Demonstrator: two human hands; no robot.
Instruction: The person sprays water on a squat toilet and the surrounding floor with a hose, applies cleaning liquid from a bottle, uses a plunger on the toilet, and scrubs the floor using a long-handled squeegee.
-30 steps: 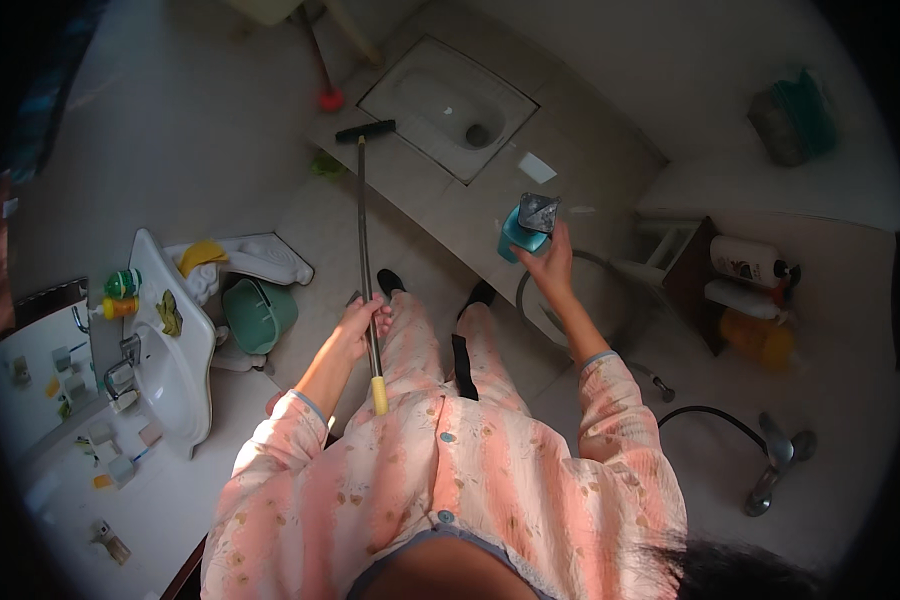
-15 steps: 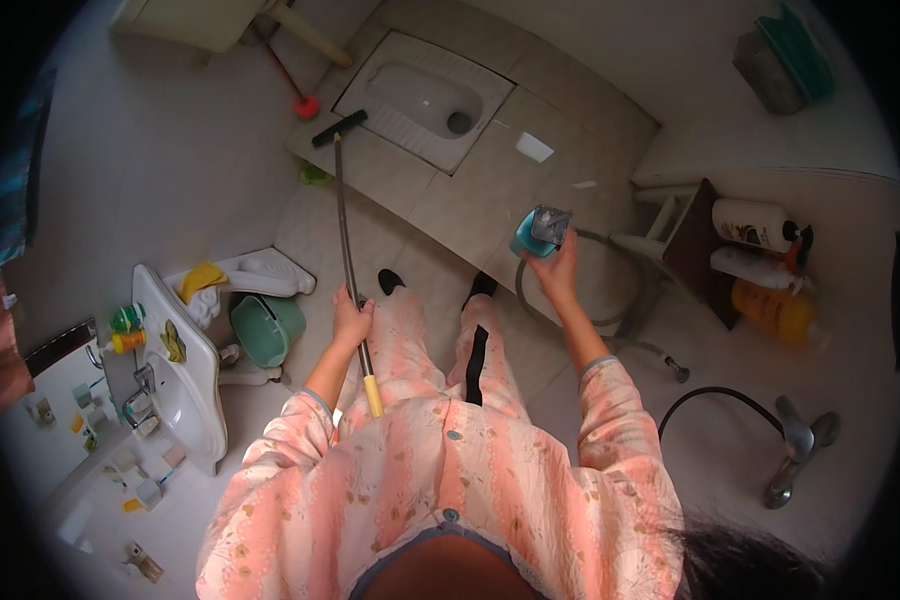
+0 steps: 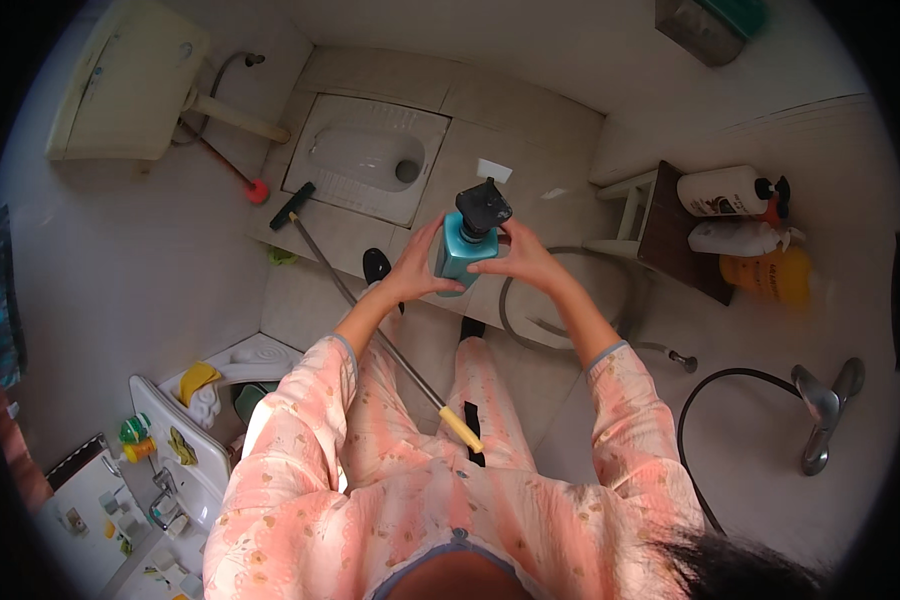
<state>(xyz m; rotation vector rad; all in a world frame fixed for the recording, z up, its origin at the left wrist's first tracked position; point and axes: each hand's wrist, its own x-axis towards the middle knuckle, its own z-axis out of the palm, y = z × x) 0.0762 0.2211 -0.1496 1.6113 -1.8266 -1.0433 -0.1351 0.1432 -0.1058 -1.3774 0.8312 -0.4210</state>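
A teal pump bottle (image 3: pixel 457 255) with a wide black top (image 3: pixel 484 208) is held upright in front of me, over the edge of the tiled step. My left hand (image 3: pixel 416 268) is closed round its left side, thumb across the front. On the other side my right hand (image 3: pixel 526 260) grips it, with fingers partly hidden behind. A long-handled floor brush (image 3: pixel 370 325) passes under my left wrist, touched by neither hand's fingers. Its dark green head (image 3: pixel 292 206) rests on the step, and its yellow grip end lies against my lap.
A squat toilet (image 3: pixel 375 160) is set in the raised step, with a red plunger (image 3: pixel 257 191) beside it. At right, a small stool (image 3: pixel 660 235) stands near several bottles and a coiled grey hose (image 3: pixel 515 325). A wall tap (image 3: pixel 820 410) and a washbasin (image 3: pixel 205 480) flank me.
My left hand has let go of the brush handle and taken hold of the bottle. The bottle has come inward in my right hand. The brush handle now slants across my lap.
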